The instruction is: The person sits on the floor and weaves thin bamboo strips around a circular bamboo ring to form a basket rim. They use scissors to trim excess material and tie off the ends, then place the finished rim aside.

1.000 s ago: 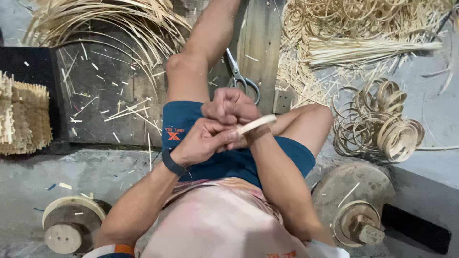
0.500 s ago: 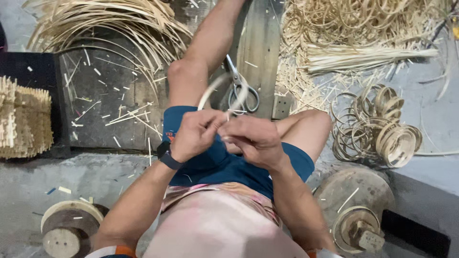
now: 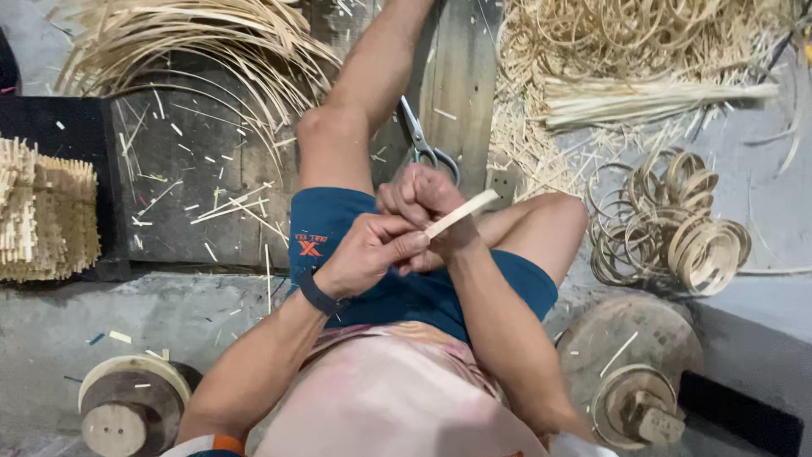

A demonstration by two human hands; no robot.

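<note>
Both my hands meet over my lap, above my blue shorts. My left hand (image 3: 365, 252) pinches a pale flat bamboo strip (image 3: 463, 211) between thumb and fingers. My right hand (image 3: 423, 203) is closed in a fist around the same strip, whose free end sticks out to the right. A dark band sits on my left wrist (image 3: 317, 294). Grey scissors (image 3: 423, 144) lie on a wooden plank just beyond my hands, beside my left knee.
Coiled bamboo rings (image 3: 677, 228) are piled at the right. Loose long strips (image 3: 194, 42) fan out at top left, with more strips and curls (image 3: 643, 76) at top right. A woven block (image 3: 42, 211) sits at far left. Round wooden forms stand at lower left (image 3: 127, 406) and lower right (image 3: 634, 381).
Half a second ago the strip was bent in a loop above my hands. Now it is pulled in, with a short straight end poking out from my closed right hand.
</note>
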